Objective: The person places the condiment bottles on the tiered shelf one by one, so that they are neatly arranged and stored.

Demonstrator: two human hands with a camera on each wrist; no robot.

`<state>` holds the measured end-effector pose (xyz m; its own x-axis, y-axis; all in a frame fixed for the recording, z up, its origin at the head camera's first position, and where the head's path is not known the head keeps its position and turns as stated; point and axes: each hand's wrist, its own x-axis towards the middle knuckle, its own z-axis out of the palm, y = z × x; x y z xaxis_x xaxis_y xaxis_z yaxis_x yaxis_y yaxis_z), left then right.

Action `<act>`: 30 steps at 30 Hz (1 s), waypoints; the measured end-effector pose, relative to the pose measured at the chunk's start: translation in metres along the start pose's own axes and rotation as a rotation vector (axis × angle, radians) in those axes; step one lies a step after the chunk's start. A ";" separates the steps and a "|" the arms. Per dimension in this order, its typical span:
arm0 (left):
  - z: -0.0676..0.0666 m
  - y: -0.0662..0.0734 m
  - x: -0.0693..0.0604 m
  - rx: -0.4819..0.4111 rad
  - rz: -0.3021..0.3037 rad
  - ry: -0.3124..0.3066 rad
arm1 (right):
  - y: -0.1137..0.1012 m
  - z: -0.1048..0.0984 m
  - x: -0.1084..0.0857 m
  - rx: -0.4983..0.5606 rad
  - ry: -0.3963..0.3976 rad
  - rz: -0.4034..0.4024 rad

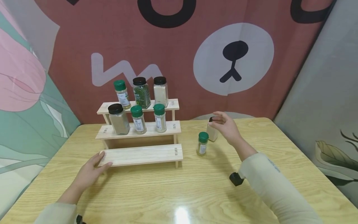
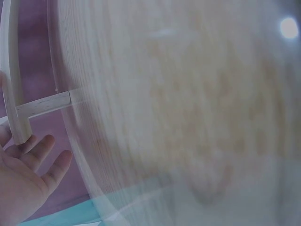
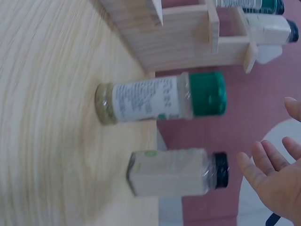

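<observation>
At the left end of the lowest board of a three-step wooden spice rack point(image 1: 142, 155), my left hand point(image 1: 89, 172) grips the board between thumb and fingers. The left wrist view shows the same hand point(image 2: 26, 181) around the board end point(image 2: 19, 129). My right hand point(image 1: 227, 129) is raised with fingers apart near a black-capped spice jar point(image 1: 213, 133), partly hiding it in the head view. In the right wrist view a gap separates the fingers from that jar point(image 3: 171, 173). A green-capped spice jar point(image 1: 202, 144) stands just in front of it.
The top step bears a green-capped jar point(image 1: 123, 95) and two black-capped jars point(image 1: 142, 95). On the middle step stand a black-capped jar point(image 1: 119, 121) and two green-capped jars point(image 1: 138, 121). A printed curtain point(image 1: 167, 43) hangs behind the wooden table point(image 1: 156, 193).
</observation>
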<state>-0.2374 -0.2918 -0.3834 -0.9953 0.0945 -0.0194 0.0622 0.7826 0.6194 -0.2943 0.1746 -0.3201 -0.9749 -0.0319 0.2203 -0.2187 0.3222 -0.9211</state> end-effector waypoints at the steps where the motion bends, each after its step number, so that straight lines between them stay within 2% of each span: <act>1: 0.000 0.000 0.000 -0.001 0.002 0.001 | 0.002 -0.001 -0.001 0.002 0.006 0.007; 9: 0.000 0.000 0.000 0.006 0.004 0.003 | 0.022 -0.010 -0.003 -0.009 0.079 0.050; 15: 0.000 -0.001 0.001 0.014 -0.009 0.005 | 0.036 -0.012 -0.001 0.016 0.141 0.044; 21: 0.000 0.001 0.001 0.007 -0.016 0.006 | 0.048 -0.009 0.007 0.060 0.153 0.056; 30: 0.000 0.003 0.000 0.000 -0.007 0.019 | 0.056 -0.001 0.017 0.128 0.128 0.068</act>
<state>-0.2369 -0.2898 -0.3816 -0.9970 0.0772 -0.0084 0.0554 0.7831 0.6194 -0.3235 0.1934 -0.3672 -0.9762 0.1087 0.1878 -0.1642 0.1962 -0.9667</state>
